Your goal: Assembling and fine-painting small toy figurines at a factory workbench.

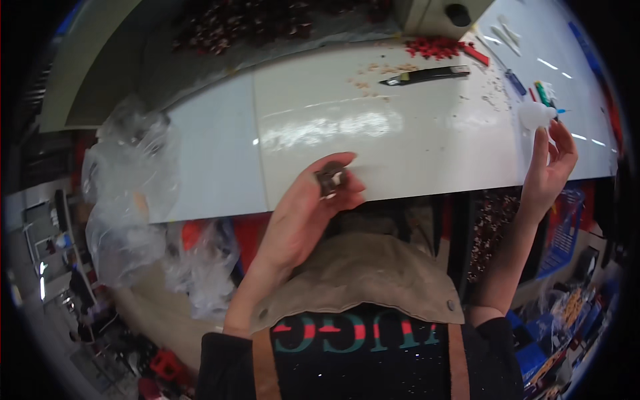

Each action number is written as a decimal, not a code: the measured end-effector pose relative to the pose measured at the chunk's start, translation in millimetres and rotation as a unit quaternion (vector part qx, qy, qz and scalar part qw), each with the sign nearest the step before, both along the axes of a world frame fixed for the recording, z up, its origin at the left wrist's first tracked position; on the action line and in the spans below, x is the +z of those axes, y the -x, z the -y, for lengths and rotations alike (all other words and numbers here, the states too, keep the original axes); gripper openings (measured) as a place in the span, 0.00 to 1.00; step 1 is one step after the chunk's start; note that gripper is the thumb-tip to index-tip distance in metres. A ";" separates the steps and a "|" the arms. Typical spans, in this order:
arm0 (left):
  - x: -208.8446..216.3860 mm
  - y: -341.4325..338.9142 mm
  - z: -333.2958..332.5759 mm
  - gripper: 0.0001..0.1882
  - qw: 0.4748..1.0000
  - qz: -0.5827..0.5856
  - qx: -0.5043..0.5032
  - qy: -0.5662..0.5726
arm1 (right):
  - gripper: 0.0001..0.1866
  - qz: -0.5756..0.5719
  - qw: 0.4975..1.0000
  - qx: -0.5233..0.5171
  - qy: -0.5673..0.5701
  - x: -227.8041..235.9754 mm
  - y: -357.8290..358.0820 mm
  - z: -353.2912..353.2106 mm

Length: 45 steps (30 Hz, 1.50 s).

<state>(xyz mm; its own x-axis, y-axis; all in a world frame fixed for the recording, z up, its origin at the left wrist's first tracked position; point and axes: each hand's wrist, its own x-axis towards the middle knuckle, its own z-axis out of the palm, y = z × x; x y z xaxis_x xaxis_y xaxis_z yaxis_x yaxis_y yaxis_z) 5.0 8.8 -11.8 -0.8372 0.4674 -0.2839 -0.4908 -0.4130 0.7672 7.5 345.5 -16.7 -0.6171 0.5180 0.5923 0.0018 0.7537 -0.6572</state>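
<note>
My left hand [303,207] is curled around a small dark brown piece [331,179] with a pale spot on it, held above the front edge of the white table [300,157]. Its exact kind I cannot make out. At the right, my right hand [555,157] reaches out with thumb and fingers apart. Their tips are right by a small round white bottle [534,115] with a short nozzle. Whether they touch it is hard to tell. Just beyond the bottle lies a green tube-like item [542,93].
A black-handled knife [427,75] lies near pale shavings [373,73]. Red bits [433,47] are piled behind it. Many dark brown pieces [247,23] fill the back. Clear plastic bags [127,193] hang at the left; a blue basket [562,230] sits below the right side.
</note>
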 end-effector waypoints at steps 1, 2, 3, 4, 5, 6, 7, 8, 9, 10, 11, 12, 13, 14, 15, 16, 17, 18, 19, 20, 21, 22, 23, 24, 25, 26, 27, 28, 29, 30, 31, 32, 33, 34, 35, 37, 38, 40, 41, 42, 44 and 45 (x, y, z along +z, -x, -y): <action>2.3 1.6 -1.1 0.33 1.000 0.002 -0.022 0.007 | 0.21 -0.005 0.995 0.096 0.022 1.7 -2.3 21.5; 4.6 1.2 -0.1 0.33 1.000 0.002 -0.018 0.019 | 0.23 0.032 0.985 0.168 -0.011 5.6 -3.7 47.5; 4.2 1.5 -0.5 0.34 0.999 -0.013 -0.030 0.020 | 0.27 0.069 0.964 0.256 -0.033 4.7 -3.3 70.4; 4.5 1.1 0.9 0.35 0.999 -0.029 -0.039 0.021 | 0.29 0.070 0.932 0.355 -0.029 0.1 0.7 93.5; 3.6 3.4 1.8 0.35 0.999 -0.028 -0.037 0.023 | 0.33 0.106 0.902 0.417 -0.022 7.8 4.2 118.5; 7.1 5.0 0.0 0.32 0.997 -0.034 -0.065 0.011 | 0.39 0.089 0.882 0.461 -0.032 7.1 10.2 133.2; 8.4 6.3 0.8 0.29 0.995 -0.039 -0.092 -0.001 | 0.41 0.079 0.868 0.490 -0.029 6.3 14.3 143.8; 9.4 6.9 2.7 0.28 0.994 -0.040 -0.105 0.015 | 0.34 0.078 0.866 0.493 -0.027 6.9 15.4 152.0; 11.9 6.3 0.7 0.28 0.994 -0.039 -0.093 0.042 | 0.32 0.073 0.867 0.492 -0.046 5.8 17.3 154.9; 14.1 5.7 0.8 0.27 0.994 -0.037 -0.080 0.069 | 0.29 0.068 0.867 0.491 -0.063 3.3 19.6 158.3; 15.1 6.6 2.6 0.27 0.993 -0.036 -0.081 0.074 | 0.28 0.057 0.867 0.491 -0.059 -0.1 21.5 159.9; 16.0 8.0 4.1 0.28 0.992 -0.038 -0.086 0.082 | 0.28 0.046 0.869 0.490 -0.055 -3.5 23.2 161.4; 16.6 8.5 5.2 0.30 0.991 -0.039 -0.092 0.090 | 0.28 0.035 0.870 0.489 -0.054 -6.0 23.4 163.1; 16.3 8.6 5.9 0.30 0.990 -0.038 -0.095 0.094 | 0.29 0.023 0.872 0.487 -0.052 -8.6 23.5 165.1; 15.1 8.3 6.3 0.31 0.993 -0.023 -0.097 0.069 | 0.29 0.016 0.872 0.487 -0.040 -12.6 22.8 168.4; 13.5 9.4 5.7 0.32 0.994 -0.011 -0.098 0.043 | 0.29 0.008 0.873 0.487 -0.030 -16.3 24.0 170.9; 14.4 10.2 4.8 0.34 0.994 -0.005 -0.093 0.063 | 0.29 0.006 0.874 0.485 -0.026 -17.7 25.2 172.4; 11.8 13.4 5.6 0.34 0.993 -0.005 -0.095 0.067 | 0.28 0.013 0.878 0.479 -0.019 -18.5 26.0 174.0; 7.3 15.8 8.2 0.34 0.993 -0.003 -0.101 0.056 | 0.28 0.020 0.880 0.474 -0.011 -19.6 26.4 176.2; 3.4 18.1 10.8 0.34 0.993 0.000 -0.107 0.044 | 0.28 0.018 0.881 0.473 -0.006 -19.9 26.8 177.8; 0.8 20.2 13.4 0.34 0.993 0.001 -0.109 0.049 | 0.28 0.029 0.880 0.475 0.006 -19.4 27.1 179.0; -1.3 22.3 16.7 0.34 0.991 0.002 -0.119 0.056 | 0.27 0.040 0.878 0.476 0.019 -20.1 27.6 180.5; -2.5 24.0 19.6 0.34 0.990 0.003 -0.129 0.063 | 0.27 0.039 0.879 0.475 0.024 -22.3 28.4 182.1; -2.0 25.5 21.7 0.34 0.989 0.005 -0.131 0.068 | 0.27 0.046 0.875 0.480 0.024 -24.5 29.0 183.6; -1.4 27.8 24.1 0.34 0.988 0.007 -0.136 0.076 | 0.27 0.052 0.873 0.484 0.024 -27.7 29.9 185.7; -1.6 29.5 25.6 0.34 0.986 0.010 -0.141 0.084 | 0.27 0.051 0.875 0.480 0.029 -30.6 30.4 187.8; -3.8 30.2 26.2 0.34 0.985 0.011 -0.146 0.089 | 0.26 0.043 0.881 0.470 0.029 -33.2 30.7 189.5; -0.5 26.1 21.6 0.34 0.988 0.014 -0.137 0.073 | 0.26 0.038 0.884 0.466 0.029 -29.2 29.0 185.9; 3.1 22.4 16.0 0.34 0.990 0.017 -0.128 0.057 | 0.26 0.040 0.882 0.468 0.035 -25.4 26.7 181.1; 7.3 19.2 9.6 0.34 0.990 0.022 -0.125 0.061 | 0.25 0.043 0.883 0.465 0.036 -21.4 24.3 175.6; 8.1 19.4 6.3 0.34 0.989 0.027 -0.125 0.068 | 0.25 0.043 0.887 0.457 0.038 -21.2 23.7 173.3; 9.2 19.7 3.4 0.34 0.989 0.033 -0.125 0.074 | 0.25 0.042 0.888 0.455 0.044 -20.9 23.7 170.9; 11.7 19.8 0.5 0.34 0.988 0.035 -0.127 0.079 | 0.25 0.035 0.890 0.453 0.042 -20.6 24.0 168.7; 14.4 19.1 -2.7 0.34 0.987 0.047 -0.122 0.093 | 0.25 0.030 0.891 0.451 0.041 -21.1 23.6 166.8; 16.1 18.7 -5.0 0.34 0.986 0.060 -0.116 0.107 | 0.25 0.030 0.891 0.450 0.047 -21.7 23.2 165.6; 16.4 20.7 -6.6 0.33 0.985 0.067 -0.121 0.105 | 0.24 0.035 0.891 0.450 0.050 -22.9 23.5 164.7; 16.3 22.3 -7.0 0.32 0.985 0.071 -0.126 0.097 | 0.24 0.034 0.891 0.449 0.055 -23.5 24.1 164.0; 16.9 24.6 -8.7 0.31 0.983 0.089 -0.123 0.100 | 0.23 0.045 0.887 0.455 0.061 -23.8 24.9 162.1; 17.5 25.4 -9.8 0.30 0.982 0.106 -0.118 0.099 | 0.23 0.044 0.887 0.454 0.065 -23.9 24.8 161.2; 18.8 26.3 -11.2 0.30 0.982 0.107 -0.119 0.102 | 0.23 0.049 0.887 0.455 0.068 -23.9 24.8 160.4; 21.8 28.2 -14.8 0.28 0.981 0.126 -0.105 0.108 | 0.23 0.052 0.887 0.454 0.073 -23.9 24.5 159.1; 22.4 28.5 -15.2 0.28 0.980 0.127 -0.106 0.111 | 0.23 0.054 0.886 0.454 0.079 -23.7 24.4 159.1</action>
